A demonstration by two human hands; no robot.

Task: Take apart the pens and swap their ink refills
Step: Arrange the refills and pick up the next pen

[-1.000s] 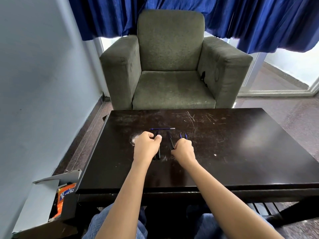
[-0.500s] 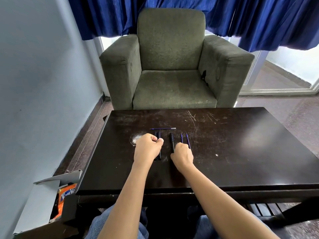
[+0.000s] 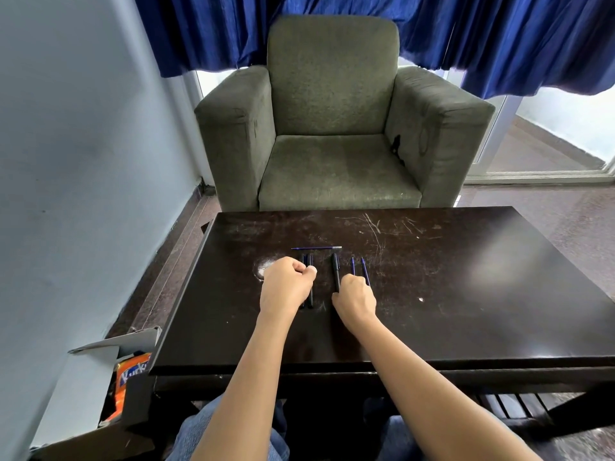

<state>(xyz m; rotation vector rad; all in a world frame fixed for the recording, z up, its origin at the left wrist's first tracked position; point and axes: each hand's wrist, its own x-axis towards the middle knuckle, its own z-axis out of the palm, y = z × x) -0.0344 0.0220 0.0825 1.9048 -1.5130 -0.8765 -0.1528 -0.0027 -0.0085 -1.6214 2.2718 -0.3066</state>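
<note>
On the dark table [image 3: 466, 294] a blue ink refill [image 3: 316, 248] lies crosswise at the far end of the row. Two black pen barrels [image 3: 309, 261] lie side by side, running under my left hand [image 3: 286, 287], which rests over them as a curled fist. A third black pen barrel [image 3: 336, 271] lies between my hands. Two thin blue refills [image 3: 359, 267] lie parallel to its right, their near ends at the knuckles of my right hand [image 3: 354, 299]. That hand's fingers are curled against the table, and I see nothing gripped in it.
A grey-green armchair [image 3: 332, 128] stands behind the table under blue curtains [image 3: 499, 38]. An open cardboard box [image 3: 109, 347] with an orange packet [image 3: 129, 377] sits on the floor at the table's near left corner. A wall runs along the left.
My right hand has drawn back toward me, uncovering more of the third black barrel and the two blue refills. My left fist has hardly moved.
</note>
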